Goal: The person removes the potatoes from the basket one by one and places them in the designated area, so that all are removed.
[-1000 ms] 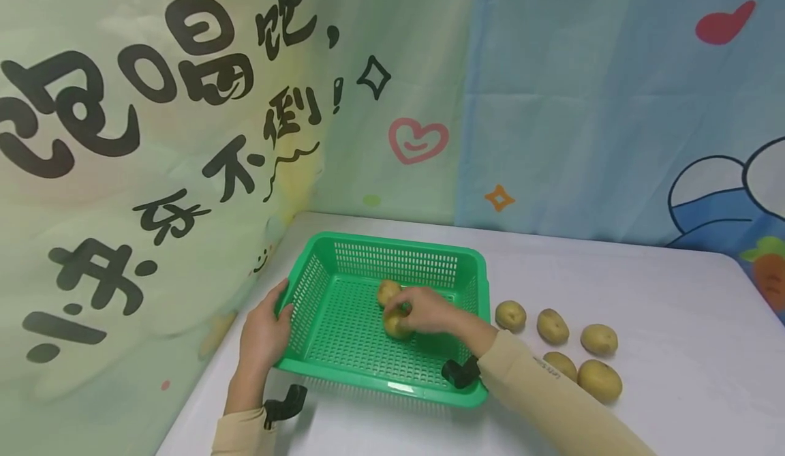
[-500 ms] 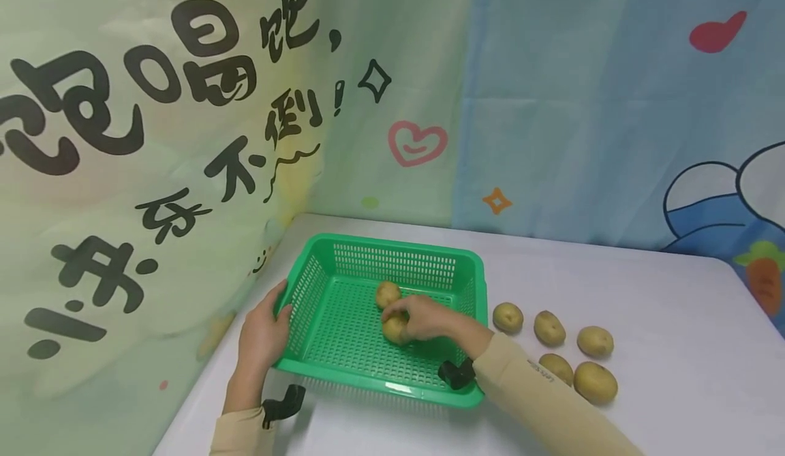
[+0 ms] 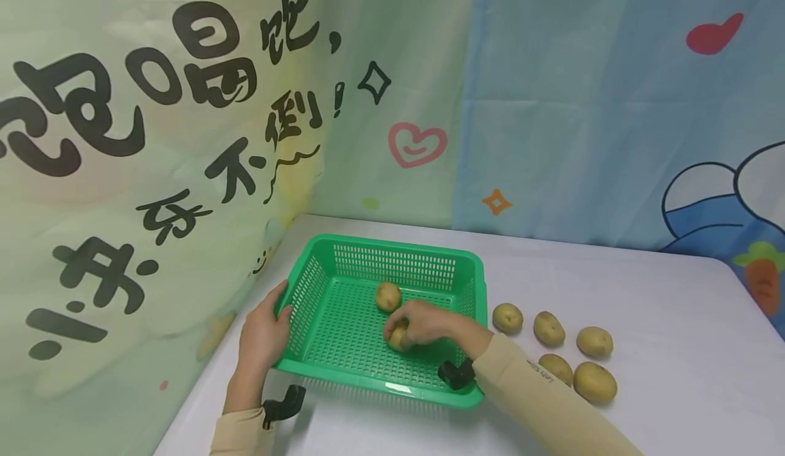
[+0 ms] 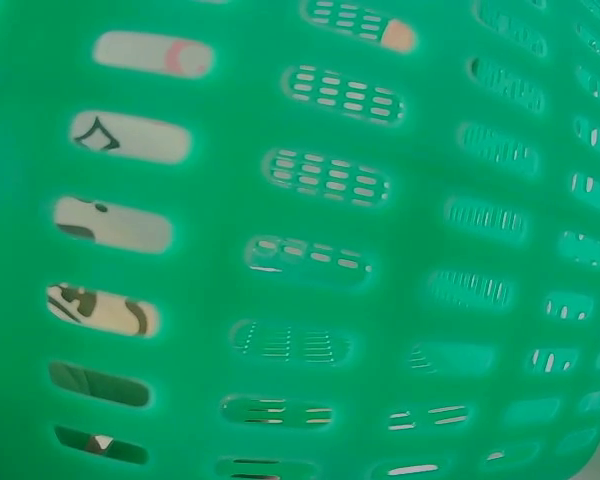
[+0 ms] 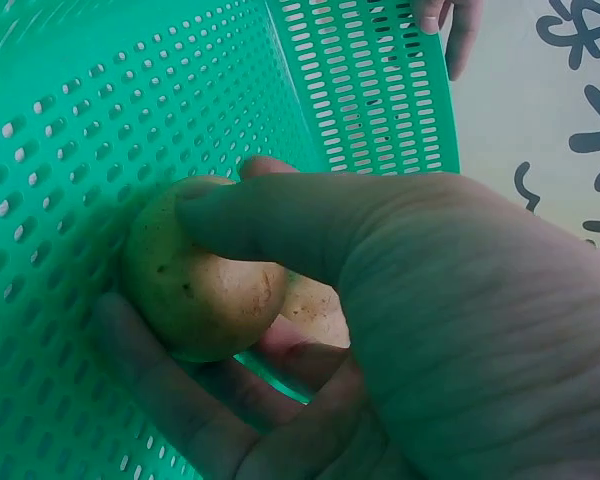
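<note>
A green plastic basket (image 3: 392, 389) stands on the white table. My left hand (image 3: 262, 333) grips its left wall, thumb on the inner side of the rim. Inside the basket, my right hand (image 3: 423, 323) holds a potato (image 3: 398, 338) low over the perforated floor. The right wrist view shows the thumb across the top of this potato (image 5: 205, 285) and fingers curled beneath. A second potato (image 3: 388, 296) lies in the basket just behind the hand. Only the basket's slotted wall (image 4: 210, 240) fills the left wrist view.
Right of the basket, several potatoes lie loose on the table (image 3: 674, 347), among them one potato (image 3: 508, 318) close to the basket wall and another potato (image 3: 595, 382) nearer the front. Printed cloth backdrops (image 3: 552, 101) stand behind and to the left.
My right hand has moved slightly toward me and down with the potato, leaving a wider gap to the other potato. The left hand keeps its grip on the basket.
</note>
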Action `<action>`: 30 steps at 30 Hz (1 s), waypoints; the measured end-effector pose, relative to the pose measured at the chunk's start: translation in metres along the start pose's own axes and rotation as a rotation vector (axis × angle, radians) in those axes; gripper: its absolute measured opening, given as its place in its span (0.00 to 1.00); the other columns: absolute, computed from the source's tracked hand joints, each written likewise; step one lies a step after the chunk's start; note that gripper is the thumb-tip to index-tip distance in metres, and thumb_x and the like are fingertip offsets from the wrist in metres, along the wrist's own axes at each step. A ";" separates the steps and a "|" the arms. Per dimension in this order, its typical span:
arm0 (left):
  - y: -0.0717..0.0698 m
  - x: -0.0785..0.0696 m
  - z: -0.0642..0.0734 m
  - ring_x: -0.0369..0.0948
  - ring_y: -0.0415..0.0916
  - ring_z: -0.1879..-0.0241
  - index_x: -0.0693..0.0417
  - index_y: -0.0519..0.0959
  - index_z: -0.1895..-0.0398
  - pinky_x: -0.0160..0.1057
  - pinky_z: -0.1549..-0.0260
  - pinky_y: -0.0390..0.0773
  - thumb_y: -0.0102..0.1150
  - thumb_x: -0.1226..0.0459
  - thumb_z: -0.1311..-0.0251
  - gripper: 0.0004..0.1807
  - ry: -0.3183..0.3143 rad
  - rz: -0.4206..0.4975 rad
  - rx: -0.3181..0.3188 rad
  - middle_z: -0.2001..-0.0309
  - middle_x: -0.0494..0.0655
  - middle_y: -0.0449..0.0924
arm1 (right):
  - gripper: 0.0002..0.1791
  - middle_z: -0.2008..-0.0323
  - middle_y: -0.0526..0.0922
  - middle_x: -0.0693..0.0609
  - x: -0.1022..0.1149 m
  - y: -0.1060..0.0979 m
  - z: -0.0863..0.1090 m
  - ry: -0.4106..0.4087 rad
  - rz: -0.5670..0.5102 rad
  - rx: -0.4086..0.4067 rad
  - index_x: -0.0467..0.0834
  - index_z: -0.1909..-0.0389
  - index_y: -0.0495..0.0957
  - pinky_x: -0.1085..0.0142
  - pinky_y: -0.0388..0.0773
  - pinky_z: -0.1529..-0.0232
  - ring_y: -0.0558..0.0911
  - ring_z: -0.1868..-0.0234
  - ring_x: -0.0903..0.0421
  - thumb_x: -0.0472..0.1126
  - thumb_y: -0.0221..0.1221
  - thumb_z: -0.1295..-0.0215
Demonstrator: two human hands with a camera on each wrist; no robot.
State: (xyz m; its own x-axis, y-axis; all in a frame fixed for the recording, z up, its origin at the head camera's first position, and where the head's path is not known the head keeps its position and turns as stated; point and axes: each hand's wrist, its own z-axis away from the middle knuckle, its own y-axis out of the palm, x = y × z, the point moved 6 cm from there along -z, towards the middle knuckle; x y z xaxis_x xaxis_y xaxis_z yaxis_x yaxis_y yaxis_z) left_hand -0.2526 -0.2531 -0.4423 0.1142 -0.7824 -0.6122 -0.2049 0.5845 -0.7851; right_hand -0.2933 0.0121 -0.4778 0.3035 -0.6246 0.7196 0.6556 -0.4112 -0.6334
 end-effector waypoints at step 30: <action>0.000 0.000 0.003 0.49 0.76 0.63 0.50 0.63 0.27 0.42 0.71 0.71 0.48 0.63 0.28 0.27 -0.034 0.014 0.016 0.39 0.64 0.73 | 0.24 0.54 0.81 0.56 0.006 0.004 0.004 -0.150 0.146 0.009 0.51 0.51 0.84 0.69 0.72 0.66 0.72 0.64 0.60 0.28 0.64 0.50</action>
State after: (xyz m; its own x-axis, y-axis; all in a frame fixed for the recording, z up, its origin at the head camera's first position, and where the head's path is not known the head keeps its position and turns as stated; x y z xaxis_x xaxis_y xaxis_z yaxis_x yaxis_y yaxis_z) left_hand -0.2499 -0.2530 -0.4424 0.1445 -0.7662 -0.6261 -0.1908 0.5993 -0.7774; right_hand -0.2855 0.0094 -0.4747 0.4948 -0.5713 0.6549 0.6030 -0.3170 -0.7321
